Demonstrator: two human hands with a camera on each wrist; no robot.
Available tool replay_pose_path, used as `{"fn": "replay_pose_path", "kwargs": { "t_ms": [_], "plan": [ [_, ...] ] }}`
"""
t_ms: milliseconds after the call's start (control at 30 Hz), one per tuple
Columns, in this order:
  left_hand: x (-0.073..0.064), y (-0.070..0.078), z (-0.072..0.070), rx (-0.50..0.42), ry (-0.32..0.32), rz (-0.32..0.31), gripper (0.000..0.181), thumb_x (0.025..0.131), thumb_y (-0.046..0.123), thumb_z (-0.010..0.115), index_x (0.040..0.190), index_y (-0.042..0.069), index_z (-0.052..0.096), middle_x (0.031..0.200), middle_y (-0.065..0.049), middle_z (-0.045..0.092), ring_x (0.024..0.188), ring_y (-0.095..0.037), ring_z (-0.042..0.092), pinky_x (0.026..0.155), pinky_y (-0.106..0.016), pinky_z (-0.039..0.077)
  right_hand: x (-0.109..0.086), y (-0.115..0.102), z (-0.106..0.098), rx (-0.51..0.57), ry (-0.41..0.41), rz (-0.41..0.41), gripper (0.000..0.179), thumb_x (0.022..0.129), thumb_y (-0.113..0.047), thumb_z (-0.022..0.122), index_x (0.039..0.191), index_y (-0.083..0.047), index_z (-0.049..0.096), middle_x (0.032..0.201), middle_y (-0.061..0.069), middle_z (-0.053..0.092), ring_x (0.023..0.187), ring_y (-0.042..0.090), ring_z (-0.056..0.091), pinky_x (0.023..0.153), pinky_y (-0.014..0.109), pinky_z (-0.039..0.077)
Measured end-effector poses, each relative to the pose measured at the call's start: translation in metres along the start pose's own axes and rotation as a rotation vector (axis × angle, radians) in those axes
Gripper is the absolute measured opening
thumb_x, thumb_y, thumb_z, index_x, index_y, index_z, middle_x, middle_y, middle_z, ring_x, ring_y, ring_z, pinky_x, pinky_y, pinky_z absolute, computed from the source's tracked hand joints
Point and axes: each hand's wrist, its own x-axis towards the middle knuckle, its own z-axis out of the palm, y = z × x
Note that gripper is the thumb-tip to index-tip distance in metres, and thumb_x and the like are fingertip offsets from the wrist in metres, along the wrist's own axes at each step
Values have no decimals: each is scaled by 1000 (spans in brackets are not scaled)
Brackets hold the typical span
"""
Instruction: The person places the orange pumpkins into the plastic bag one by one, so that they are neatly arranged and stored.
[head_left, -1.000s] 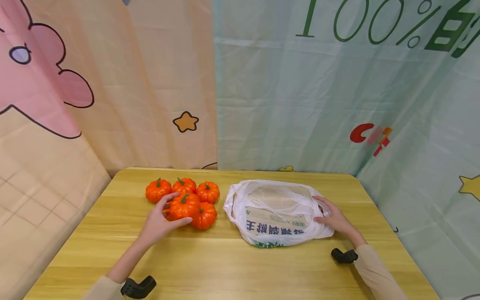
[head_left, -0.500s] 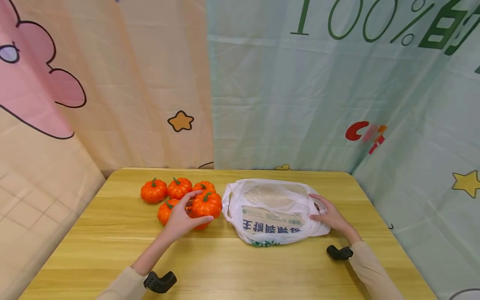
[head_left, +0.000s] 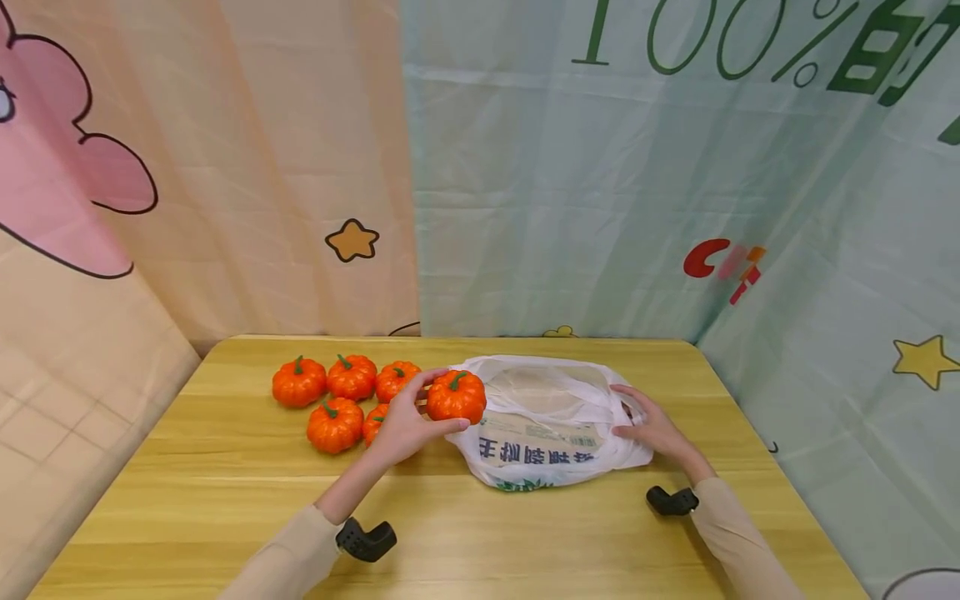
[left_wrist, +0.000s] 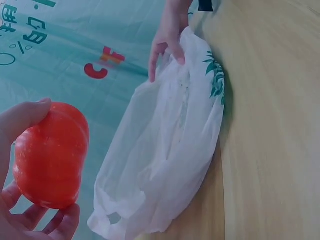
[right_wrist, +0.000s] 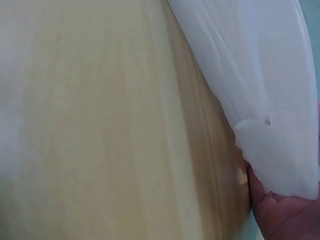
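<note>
My left hand holds a small orange pumpkin with a green stem, raised at the left end of a white plastic bag. The left wrist view shows its thumb on one side of the pumpkin and fingertips on the other. The bag lies with its mouth spread, its printed inner side showing. At the bag's right end, my right hand grips the edge between thumb and fingers. In the right wrist view, white plastic covers part of that hand.
Several more pumpkins sit in two rows at the left of the wooden table; my left hand partly hides one. Printed curtains stand behind the table and along its sides. Each wrist wears a black device.
My left hand has carried its pumpkin rightward, from above the other pumpkins to the bag's left edge. The right hand keeps its place at the bag. The head view has shifted slightly.
</note>
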Motion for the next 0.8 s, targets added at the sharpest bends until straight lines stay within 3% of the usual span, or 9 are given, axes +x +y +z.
{"fn": "replay_pose_path", "kwargs": {
  "t_ms": [333,800],
  "plan": [
    [17,5,34,-78,-47,-30,74,71,23,85,135,16,49,135,-8,51,109,-29,52,86,-40,55,1,0,0,21,-8,0,70,81,-6,74,143,-4,40,153,26,27,143,48,14,110,71,8],
    [36,8,80,-100,-82,23,73,73,25,83,136,12,48,134,-12,51,110,-30,53,88,-43,54,2,3,-1,28,-6,-4,70,81,-6,74,142,-5,40,153,26,27,143,49,14,110,71,9]
  ]
}}
